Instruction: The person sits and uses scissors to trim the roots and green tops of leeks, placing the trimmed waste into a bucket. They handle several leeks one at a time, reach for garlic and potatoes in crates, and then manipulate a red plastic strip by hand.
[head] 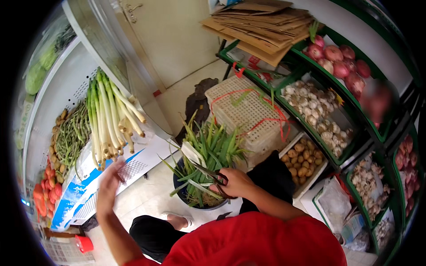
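Observation:
My right hand (234, 183) holds a pair of dark-handled scissors (208, 171), blades pointing up and left over a dark bucket (181, 194). Cut green scallion leaves (213, 146) fill the bucket, with fibrous roots near its front rim. Lying on the leaves is a pale flat piece (193, 153) whose kind I cannot make out. My left hand (111, 183) is blurred by motion, just below the root ends of a pile of large scallions (106, 116). Nothing shows in its fingers. The scallions lie on the front of a display cooler, white ends toward me.
Green beans (73, 129) and tomatoes (51, 186) share the cooler (100, 189). A lidded plastic crate (239, 96) stands behind the bucket. To the right are a box of potatoes (304, 158) and racked trays of garlic (311, 103) and onions (342, 63). Flattened cardboard (263, 26) lies on top.

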`<state>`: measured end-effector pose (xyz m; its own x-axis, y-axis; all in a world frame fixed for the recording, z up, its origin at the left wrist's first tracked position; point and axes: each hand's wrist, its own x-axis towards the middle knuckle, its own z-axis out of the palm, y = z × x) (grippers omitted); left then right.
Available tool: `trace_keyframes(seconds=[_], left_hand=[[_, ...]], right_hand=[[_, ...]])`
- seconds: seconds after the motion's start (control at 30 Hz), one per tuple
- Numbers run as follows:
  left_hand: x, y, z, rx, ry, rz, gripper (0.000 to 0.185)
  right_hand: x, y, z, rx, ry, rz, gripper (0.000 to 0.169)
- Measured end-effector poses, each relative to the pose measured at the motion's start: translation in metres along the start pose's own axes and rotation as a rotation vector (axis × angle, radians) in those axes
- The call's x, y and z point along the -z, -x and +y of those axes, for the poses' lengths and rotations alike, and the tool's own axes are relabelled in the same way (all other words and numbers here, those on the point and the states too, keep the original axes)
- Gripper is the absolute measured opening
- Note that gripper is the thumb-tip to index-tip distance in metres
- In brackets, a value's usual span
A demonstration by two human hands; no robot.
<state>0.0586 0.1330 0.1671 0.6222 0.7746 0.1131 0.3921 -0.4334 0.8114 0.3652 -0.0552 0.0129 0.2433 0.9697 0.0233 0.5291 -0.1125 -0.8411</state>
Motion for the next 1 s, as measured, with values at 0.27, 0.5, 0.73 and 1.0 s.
trace_keyframes(seconds=[0.27, 0.5, 0.73, 1.0], left_hand=[[-0.191, 0.129, -0.051, 0.448, 1.066, -0.276, 0.075], [-0.21, 0.127, -0.042, 0.753, 1.467, -0.11, 0.051], [-0.213, 0.144, -0.042, 0.683, 1.512, -0.066, 0.047], [-0.159, 0.155, -0.081, 0.462, 1.721, 0.404, 0.051]], right_hand=[[-0.058, 0.013, -0.025, 0.261, -0.034, -0.123, 0.03], [-0.097, 0.039, -0.043, 0.384, 0.081, -0.281, 0.031], [-0.092, 0.05, -0.043, 0.365, 0.036, -0.396, 0.037], [-0.054, 0.013, 0.027, 0.1, -0.216, 0.479, 0.039]])
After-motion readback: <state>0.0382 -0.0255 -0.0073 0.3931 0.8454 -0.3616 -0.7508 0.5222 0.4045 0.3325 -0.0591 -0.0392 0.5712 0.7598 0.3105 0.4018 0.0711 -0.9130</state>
